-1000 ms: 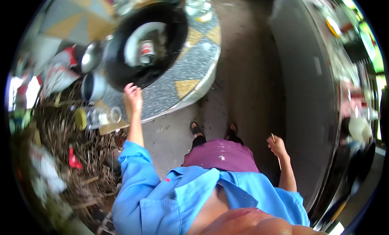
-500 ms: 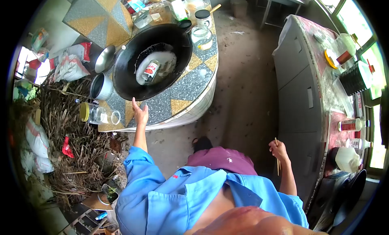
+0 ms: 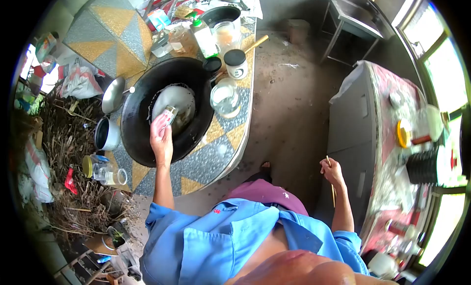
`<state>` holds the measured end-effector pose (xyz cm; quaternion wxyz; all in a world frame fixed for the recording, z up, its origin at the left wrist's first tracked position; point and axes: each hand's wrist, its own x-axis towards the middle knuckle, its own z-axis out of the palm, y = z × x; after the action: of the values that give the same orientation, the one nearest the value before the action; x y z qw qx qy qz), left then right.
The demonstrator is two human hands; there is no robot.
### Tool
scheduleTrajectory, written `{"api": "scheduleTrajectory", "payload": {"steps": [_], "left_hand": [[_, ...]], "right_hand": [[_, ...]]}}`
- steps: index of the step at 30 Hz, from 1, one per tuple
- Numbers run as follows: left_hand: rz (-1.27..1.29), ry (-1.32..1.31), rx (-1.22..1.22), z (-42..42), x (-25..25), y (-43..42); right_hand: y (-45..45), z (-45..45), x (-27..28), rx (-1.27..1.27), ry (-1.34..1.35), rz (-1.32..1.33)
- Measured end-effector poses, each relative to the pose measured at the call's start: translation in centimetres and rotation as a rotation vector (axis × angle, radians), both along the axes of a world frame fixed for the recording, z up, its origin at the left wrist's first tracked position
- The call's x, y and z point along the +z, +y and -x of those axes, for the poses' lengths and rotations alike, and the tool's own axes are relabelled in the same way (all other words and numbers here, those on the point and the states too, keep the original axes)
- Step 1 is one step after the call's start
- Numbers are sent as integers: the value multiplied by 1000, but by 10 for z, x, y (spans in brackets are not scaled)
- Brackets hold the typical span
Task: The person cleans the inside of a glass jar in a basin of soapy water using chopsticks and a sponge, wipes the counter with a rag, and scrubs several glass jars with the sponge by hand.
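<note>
In the head view a large black wok point(image 3: 196, 133) is set into the tiled stove top, with whitish suds and cloudy water point(image 3: 184, 101) in its bottom. A labelled glass jar point(image 3: 170, 113) lies tilted in the suds. My left hand point(image 3: 161, 133) reaches over the wok's near rim, its fingers closed around the jar and covering part of it. Out to the right, away from the stove, my right hand point(image 3: 333, 172) is closed on thin wooden chopsticks point(image 3: 333, 195), which point downward.
Clear jars point(image 3: 225, 97), a black-lidded jar point(image 3: 236, 64) and a green-topped bottle point(image 3: 204, 38) crowd the wok's right and far side. A metal pot point(image 3: 107, 134), a ladle point(image 3: 114, 95) and a yellow-lidded jar point(image 3: 93, 167) stand left. A grey cabinet point(image 3: 351, 133) is at right.
My left hand has moved forward from beyond the wok's near rim to the jar inside and closed on it. My body has come nearer the stove. The right hand still holds the chopsticks.
</note>
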<state>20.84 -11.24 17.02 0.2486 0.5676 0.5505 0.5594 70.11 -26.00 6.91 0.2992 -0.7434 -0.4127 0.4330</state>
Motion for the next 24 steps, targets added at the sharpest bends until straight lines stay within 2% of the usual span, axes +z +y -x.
{"api": "scheduleTrajectory", "payload": {"steps": [1,3,5,6,7,10,13,14,17,19,21,24], "left_hand": [[-13,-13,-34,-24,14,16],[-1,39,-133,-68,37,50],[22,-9,-300,-115,54,86],[43,-48,-387,-139,61,103],[57,-60,-483,-160,62,122],[59,96,-592,-224,66,172],[-4,176,-664,-280,49,221],[180,20,-694,-297,42,235],[146,-94,-702,-338,7,286],[142,81,-624,-354,-13,318],[223,112,-598,-366,-22,354],[204,123,-487,-366,-71,424]], "right_hand": [[13,-10,4,12,-58,12],[37,-30,14,-51,24,34],[59,-53,11,-51,13,-41],[74,-59,22,-83,11,25],[88,-72,11,-84,51,-80],[147,-105,20,-98,139,-39],[216,-137,20,-31,186,-93],[244,-148,20,6,193,-144],[325,-170,37,83,202,-193],[372,-184,35,163,288,-272],[416,-194,51,219,358,-244],[472,-202,57,279,435,-201]]}}
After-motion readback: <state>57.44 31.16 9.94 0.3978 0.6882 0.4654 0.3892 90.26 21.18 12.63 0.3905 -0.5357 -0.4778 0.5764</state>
